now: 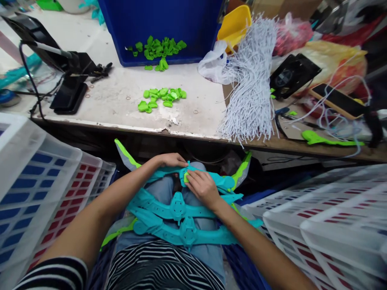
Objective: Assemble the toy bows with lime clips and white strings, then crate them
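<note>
Three turquoise bow-shaped plastic pieces lie across my lap. On the farthest bow-shaped piece (222,180), green and grey tips stick out at both ends. My left hand (173,160) grips its far edge just left of the centre, fingers closed. With its fingers together, my right hand (203,186) holds a small green plastic piece (186,177) against the centre block. My fingers partly cover that piece. Closer to me are the middle bow-shaped piece (160,208) and the nearest bow-shaped piece (208,237), each with a bare slotted centre block.
Small green pieces (163,96) lie loose on the white table (115,100); more fill the blue bin (163,24). White strings (254,80) hang at the table edge. A phone (337,100) lies right. Plastic baskets (60,169) flank me, another basket (341,217) on the right.
</note>
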A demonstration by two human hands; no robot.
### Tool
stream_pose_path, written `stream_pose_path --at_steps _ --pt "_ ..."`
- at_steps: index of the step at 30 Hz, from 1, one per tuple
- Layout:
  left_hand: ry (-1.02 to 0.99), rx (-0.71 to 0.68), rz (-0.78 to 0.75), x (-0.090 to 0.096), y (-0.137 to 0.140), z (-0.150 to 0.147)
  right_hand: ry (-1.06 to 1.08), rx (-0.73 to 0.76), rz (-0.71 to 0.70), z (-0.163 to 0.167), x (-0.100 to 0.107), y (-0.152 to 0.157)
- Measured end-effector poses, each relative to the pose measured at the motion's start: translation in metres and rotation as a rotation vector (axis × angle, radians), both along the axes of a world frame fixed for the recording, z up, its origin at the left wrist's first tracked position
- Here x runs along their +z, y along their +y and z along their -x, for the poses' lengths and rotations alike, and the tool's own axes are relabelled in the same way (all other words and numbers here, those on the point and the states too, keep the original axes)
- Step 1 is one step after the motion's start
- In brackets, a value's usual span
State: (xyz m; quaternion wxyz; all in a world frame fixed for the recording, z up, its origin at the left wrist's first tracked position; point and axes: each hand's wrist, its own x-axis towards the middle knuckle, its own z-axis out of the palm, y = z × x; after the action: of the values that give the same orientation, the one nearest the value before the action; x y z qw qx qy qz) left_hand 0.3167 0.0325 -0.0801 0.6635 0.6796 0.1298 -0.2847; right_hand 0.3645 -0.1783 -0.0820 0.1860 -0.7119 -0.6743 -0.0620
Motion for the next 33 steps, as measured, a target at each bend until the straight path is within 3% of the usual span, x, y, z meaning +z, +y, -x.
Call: stream_pose_path --at_steps 3,8,12,19,27,33 --pt "0.002 0.030 0.009 -0.001 -0.001 0.000 0.011 -0.059 -0.026 0.003 -0.014 -0.003" --pt "-0.009 -0.011 0.012 0.001 -0.002 0.002 0.095 -0.060 -0.144 0.002 -0.016 0.001" --pt "-0.067 -0.033 -0.006 0.000 -0.003 0.002 0.109 -0.055 -0.110 0.003 -0.017 0.002" --pt "-0.152 -0.072 -0.155 -0.005 -0.002 0.002 0.174 -0.105 -0.068 0.001 -0.017 0.004" --pt "-0.255 -0.182 -0.288 0.002 -0.003 0.000 0.329 -0.204 -0.140 0.000 -0.019 0.002" --pt "-0.276 -0.155 -0.318 0.003 -0.008 0.001 0.391 -0.414 0.085 -0.006 -0.019 0.007"
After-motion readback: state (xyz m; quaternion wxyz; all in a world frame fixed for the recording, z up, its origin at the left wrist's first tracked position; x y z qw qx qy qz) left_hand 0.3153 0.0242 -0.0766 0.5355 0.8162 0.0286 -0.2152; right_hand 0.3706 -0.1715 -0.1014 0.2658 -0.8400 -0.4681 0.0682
